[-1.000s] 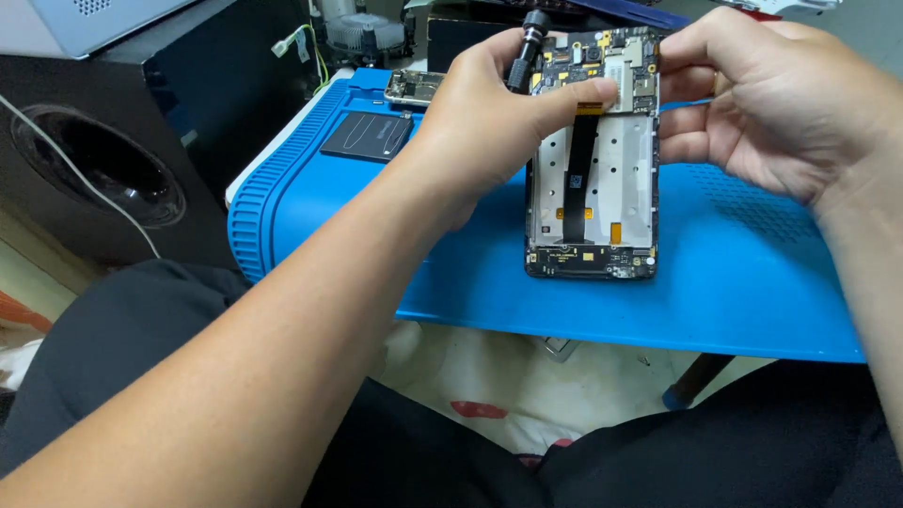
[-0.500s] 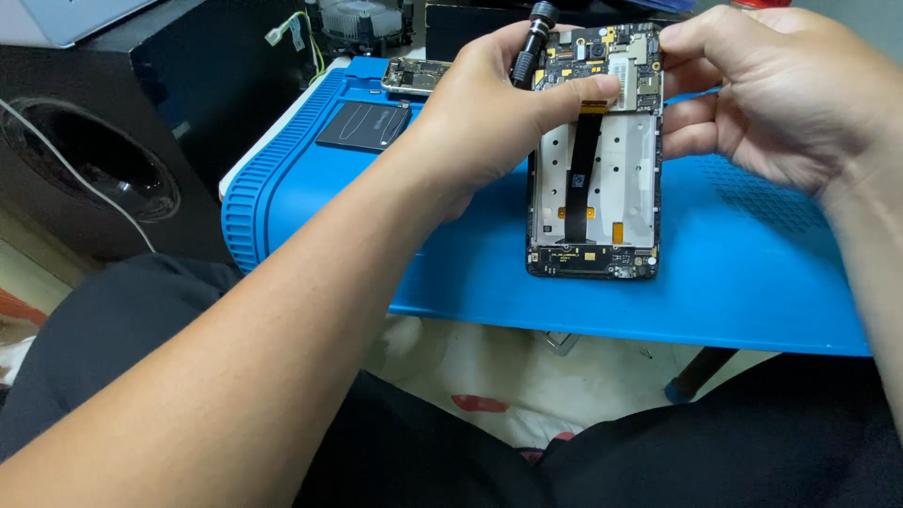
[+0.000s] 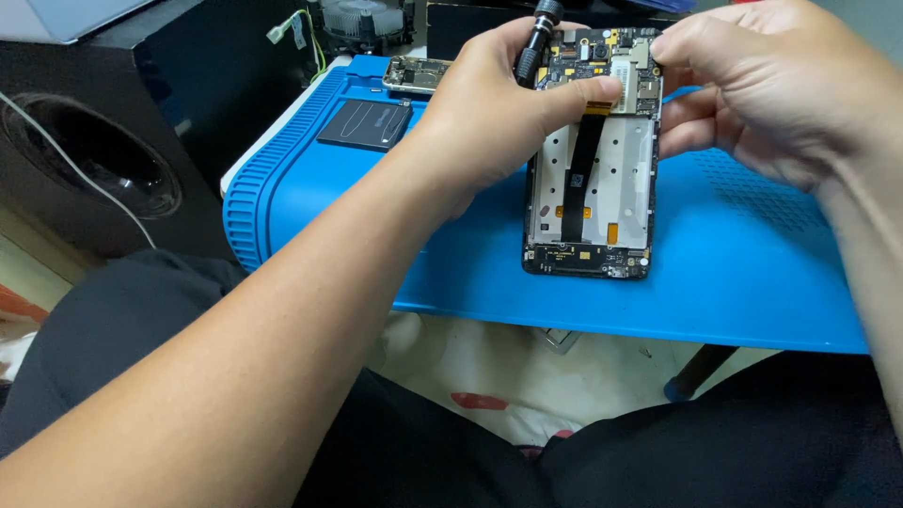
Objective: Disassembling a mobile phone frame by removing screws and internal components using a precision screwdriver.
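An opened phone [image 3: 602, 179] without its back cover lies on a blue work mat [image 3: 743, 273], its circuit board and black flex cable exposed. My left hand [image 3: 489, 113] grips a black screwdriver [image 3: 538, 38] by its handle, and its thumb presses on the board near the top of the phone. My right hand [image 3: 762, 94] curls around the phone's top right edge, fingertips touching the frame and steadying it. The screwdriver's tip is hidden behind my left hand.
A flat black battery [image 3: 367, 124] and a small gold-coloured phone part [image 3: 416, 73] lie at the mat's far left. A cooling fan [image 3: 362, 19] stands behind them. A black box with a round opening [image 3: 94, 160] and a white cable sit on the left.
The view has shifted slightly. Both hands stay at the top of the phone with the same hold.
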